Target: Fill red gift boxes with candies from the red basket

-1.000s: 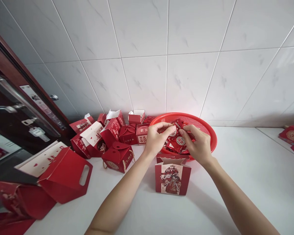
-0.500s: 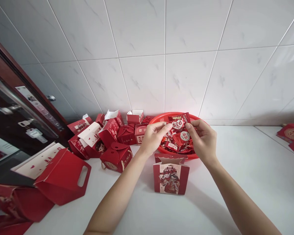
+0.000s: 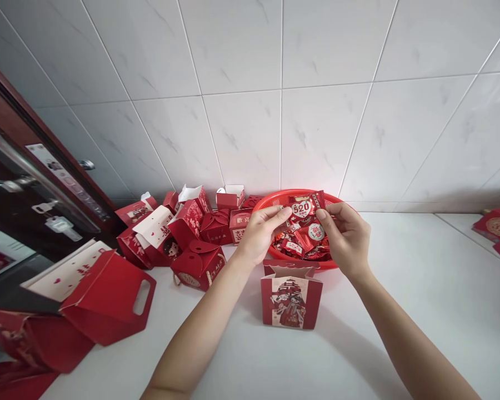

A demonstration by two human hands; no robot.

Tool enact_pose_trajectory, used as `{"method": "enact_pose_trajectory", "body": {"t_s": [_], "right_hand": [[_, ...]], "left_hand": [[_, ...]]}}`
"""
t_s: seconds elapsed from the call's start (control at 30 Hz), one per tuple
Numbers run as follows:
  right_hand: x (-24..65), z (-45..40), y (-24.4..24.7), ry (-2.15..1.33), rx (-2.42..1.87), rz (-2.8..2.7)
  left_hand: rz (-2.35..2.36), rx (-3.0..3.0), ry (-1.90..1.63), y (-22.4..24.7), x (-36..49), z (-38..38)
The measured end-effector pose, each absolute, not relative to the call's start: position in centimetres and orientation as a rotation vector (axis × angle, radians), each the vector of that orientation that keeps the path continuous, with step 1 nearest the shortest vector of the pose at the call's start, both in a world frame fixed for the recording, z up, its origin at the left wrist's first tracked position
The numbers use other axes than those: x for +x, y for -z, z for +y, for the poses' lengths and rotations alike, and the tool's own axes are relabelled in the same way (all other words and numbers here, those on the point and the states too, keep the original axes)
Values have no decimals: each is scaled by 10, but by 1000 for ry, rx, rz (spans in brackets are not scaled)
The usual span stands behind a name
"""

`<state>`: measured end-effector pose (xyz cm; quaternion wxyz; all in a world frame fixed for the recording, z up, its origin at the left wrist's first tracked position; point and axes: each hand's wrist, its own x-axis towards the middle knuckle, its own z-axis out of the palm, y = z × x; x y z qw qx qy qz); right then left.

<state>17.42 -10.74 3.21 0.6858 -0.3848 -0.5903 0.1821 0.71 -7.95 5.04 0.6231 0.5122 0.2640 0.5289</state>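
The left hand (image 3: 256, 234) and right hand (image 3: 350, 238) pinch opposite ends of a wrapped "520" candy (image 3: 302, 209) over a red plastic basket (image 3: 285, 196). At left, red gift boxes (image 3: 196, 266) crowd between door (image 3: 12, 164) and basket rim. An open-topped carton (image 3: 290, 304) stands upright just near of the basket; rightward, white counter (image 3: 425, 289) stretches broadly along the tiled wall (image 3: 329, 144).

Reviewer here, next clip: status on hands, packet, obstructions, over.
Left hand and right hand pinching opposite ends of 520 packet. Packet held up, red basket behind it. Open box nearer the camera, not blocking the packet.
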Motion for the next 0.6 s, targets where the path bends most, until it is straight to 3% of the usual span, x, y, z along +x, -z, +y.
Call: {"method": "enact_pose_trajectory", "body": {"t_s": [0.37, 0.6], "right_hand": [[176, -102, -27, -371, -906, -1282], [177, -99, -30, -366, -910, -1217]], "left_hand": [[738, 1443, -1370, -46, 8, -81], [778, 1620, -1062, -45, 13, -88]]}}
